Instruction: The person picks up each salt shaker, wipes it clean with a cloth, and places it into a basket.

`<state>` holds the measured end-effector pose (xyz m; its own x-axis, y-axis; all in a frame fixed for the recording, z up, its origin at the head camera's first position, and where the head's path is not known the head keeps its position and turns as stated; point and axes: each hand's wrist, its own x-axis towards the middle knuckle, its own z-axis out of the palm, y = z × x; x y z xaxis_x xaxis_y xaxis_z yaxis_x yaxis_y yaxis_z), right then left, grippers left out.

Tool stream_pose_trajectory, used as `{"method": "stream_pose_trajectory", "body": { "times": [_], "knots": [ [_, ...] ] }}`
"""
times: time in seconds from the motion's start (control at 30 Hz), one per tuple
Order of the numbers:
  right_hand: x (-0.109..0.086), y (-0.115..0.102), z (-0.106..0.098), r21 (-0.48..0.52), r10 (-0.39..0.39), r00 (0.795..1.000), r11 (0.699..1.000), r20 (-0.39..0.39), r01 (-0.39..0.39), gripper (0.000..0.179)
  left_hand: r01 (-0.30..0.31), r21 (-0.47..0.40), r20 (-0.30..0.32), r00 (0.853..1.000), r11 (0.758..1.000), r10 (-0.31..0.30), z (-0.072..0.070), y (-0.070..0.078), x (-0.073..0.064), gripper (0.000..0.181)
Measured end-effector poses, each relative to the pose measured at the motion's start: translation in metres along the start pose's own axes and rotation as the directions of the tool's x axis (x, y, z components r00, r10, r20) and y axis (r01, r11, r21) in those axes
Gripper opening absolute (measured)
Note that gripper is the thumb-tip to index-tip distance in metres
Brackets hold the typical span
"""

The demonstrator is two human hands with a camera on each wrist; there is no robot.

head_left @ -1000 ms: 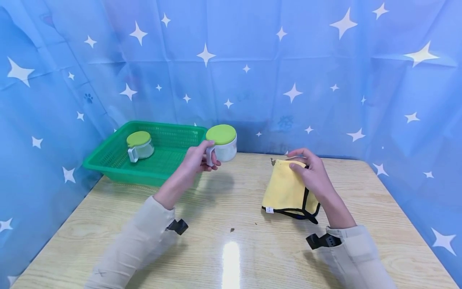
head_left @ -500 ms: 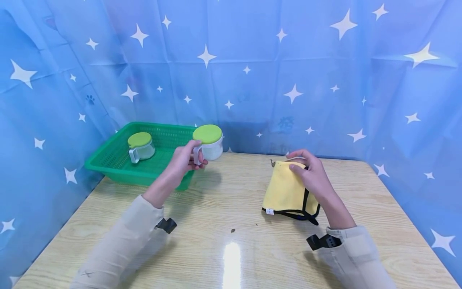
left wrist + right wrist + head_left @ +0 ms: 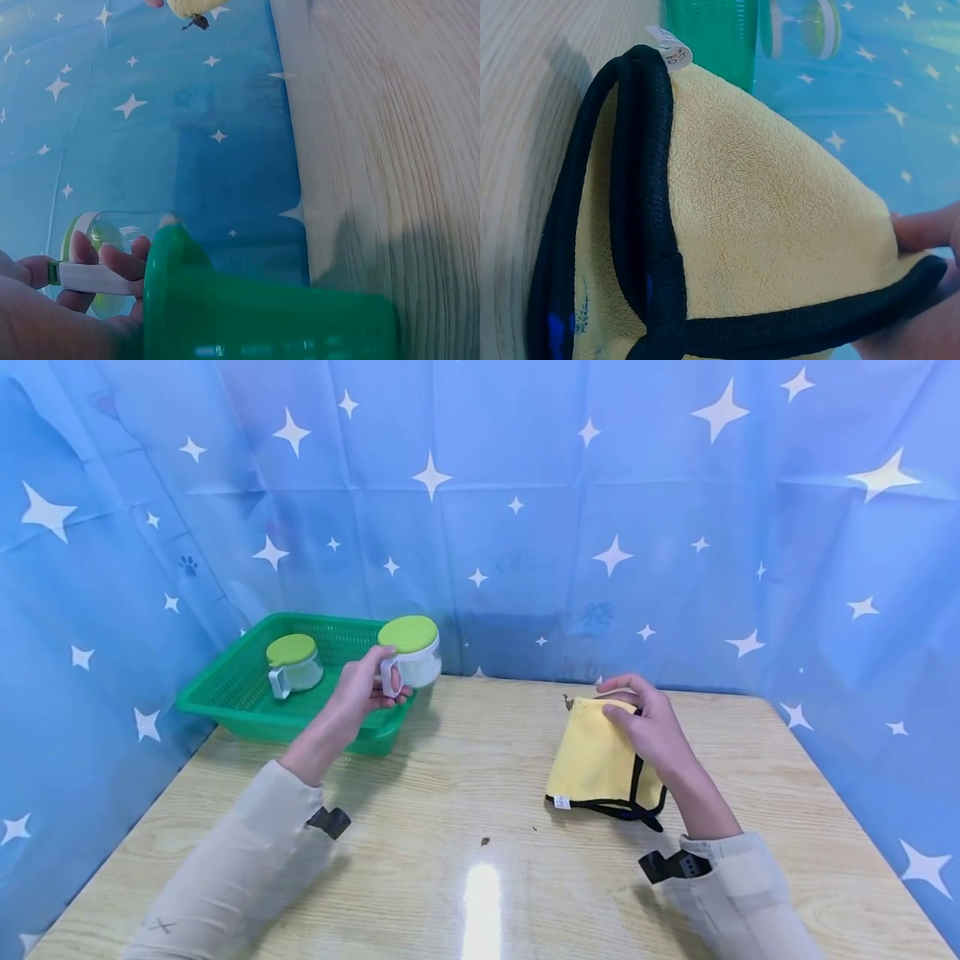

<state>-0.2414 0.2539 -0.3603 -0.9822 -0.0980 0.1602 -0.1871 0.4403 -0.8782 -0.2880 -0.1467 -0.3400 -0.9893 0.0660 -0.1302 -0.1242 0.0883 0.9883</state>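
My left hand [image 3: 360, 689] grips the white handle of a clear jar [image 3: 420, 665] with a light green lid, held up at the right end of the green basket [image 3: 225, 714]. In the left wrist view, fingers curl through the white handle [image 3: 97, 278] beside the basket's rim [image 3: 161, 277]. A similar lidded jar [image 3: 300, 670] stands inside the basket, towards its left. My right hand [image 3: 648, 718] pinches the top of a folded yellow cloth [image 3: 592, 752] with black edging. Its lower edge hangs close over the table, and a white tag [image 3: 671, 51] sticks out at one corner.
The wooden table [image 3: 450, 777] carries a few small dark specks [image 3: 485, 841] near its middle. A blue curtain [image 3: 525, 460] with white stars hangs behind the table and along its sides.
My left hand has carried the jar leftward, from beside the basket to over its right end. The right hand and the yellow cloth have stayed nearly still.
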Motion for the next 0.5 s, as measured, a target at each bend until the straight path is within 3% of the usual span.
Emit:
{"method": "stream_pose_trajectory", "body": {
  "times": [0.27,0.5],
  "knots": [
    [0.000,0.000,-0.001,0.000,-0.001,1.000,1.000,0.002,0.001,0.031,0.023,0.031,-0.027,0.999,0.999,-0.022,-0.024,0.003,0.006,0.052],
    [0.000,0.002,-0.001,-0.005,0.009,1.000,1.000,0.007,-0.009,0.031,0.067,0.066,-0.037,0.997,0.996,-0.065,-0.052,0.006,0.015,0.050]
  ]
}}
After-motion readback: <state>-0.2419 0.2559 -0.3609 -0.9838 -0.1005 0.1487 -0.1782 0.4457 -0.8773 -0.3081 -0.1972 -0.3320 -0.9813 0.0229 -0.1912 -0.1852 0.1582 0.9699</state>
